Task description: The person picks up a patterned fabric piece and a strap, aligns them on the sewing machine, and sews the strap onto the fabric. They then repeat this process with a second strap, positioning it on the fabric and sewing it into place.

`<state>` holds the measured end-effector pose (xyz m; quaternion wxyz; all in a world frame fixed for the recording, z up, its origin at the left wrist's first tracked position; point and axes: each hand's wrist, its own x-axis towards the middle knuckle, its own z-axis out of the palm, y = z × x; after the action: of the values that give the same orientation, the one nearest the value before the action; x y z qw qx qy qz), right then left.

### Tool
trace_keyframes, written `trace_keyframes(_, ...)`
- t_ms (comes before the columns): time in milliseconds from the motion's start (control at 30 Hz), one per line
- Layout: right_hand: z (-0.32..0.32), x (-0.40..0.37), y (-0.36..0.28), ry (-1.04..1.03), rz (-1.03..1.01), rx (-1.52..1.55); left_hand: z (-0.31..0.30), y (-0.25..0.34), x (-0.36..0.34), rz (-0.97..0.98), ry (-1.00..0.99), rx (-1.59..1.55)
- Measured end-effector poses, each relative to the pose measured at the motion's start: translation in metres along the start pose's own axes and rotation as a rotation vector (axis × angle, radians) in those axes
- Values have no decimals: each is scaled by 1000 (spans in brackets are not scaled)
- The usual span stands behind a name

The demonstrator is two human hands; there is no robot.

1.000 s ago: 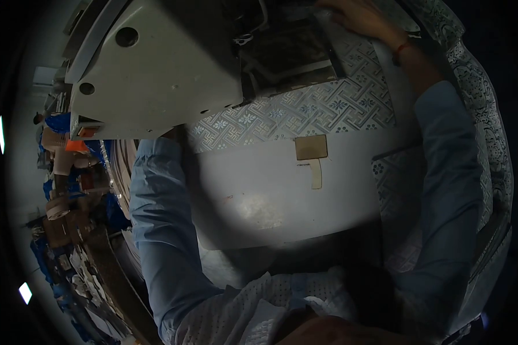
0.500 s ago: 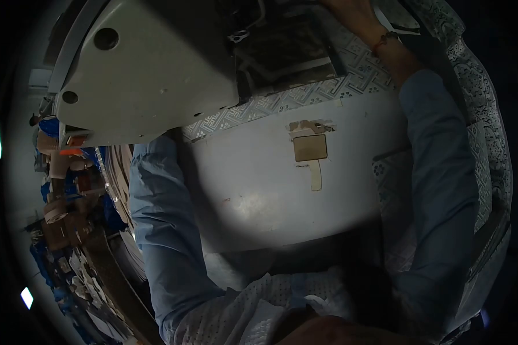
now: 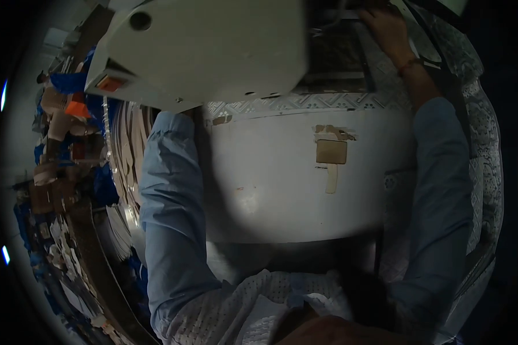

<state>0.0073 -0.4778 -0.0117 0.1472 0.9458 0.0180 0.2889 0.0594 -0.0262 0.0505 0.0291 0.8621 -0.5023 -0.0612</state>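
A large cream machine housing [image 3: 213, 52] fills the upper part of the view. My left arm in its blue sleeve [image 3: 174, 178] reaches up to the housing's lower edge, and the hand itself is hidden behind it. At the top right is my right hand [image 3: 387, 30], beside a dark framed plate [image 3: 336, 57] at the machine's right side. Its fingers run into shadow at the top, so I cannot make out whether they hold anything. A dark bracelet [image 3: 408, 66] circles that wrist.
The white tabletop [image 3: 270, 190] bears a brown square patch [image 3: 331, 152] and a strip of tape [image 3: 331, 179]. Patterned covering [image 3: 259, 106] runs along the machine's base. An orange switch [image 3: 110, 84] is on the housing. Stacked flat pieces [image 3: 126, 155] stand left; a person [image 3: 54, 103] is beyond.
The whole view has shifted, so the machine and table patch appear farther right. More of my right hand shows now. My left hand stays hidden behind the housing.
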Motion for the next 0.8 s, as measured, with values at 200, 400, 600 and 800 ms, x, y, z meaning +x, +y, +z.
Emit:
trace_keyframes(200, -12, -2, -11, 118, -38, 28, -8, 2, 15, -212, -65, 165)
trace_keyframes(400, -16, -48, 40, -204, 256, 585, 27, 92, -66, -320, 153, -71)
trace_keyframes(600, 7, -41, 44, -335, 534, 459, 67, 144, -76, -313, 410, 28)
trace_keyframes(800, 15, -52, 28, -135, 634, 524, 73, 147, -73, -321, 416, -5)
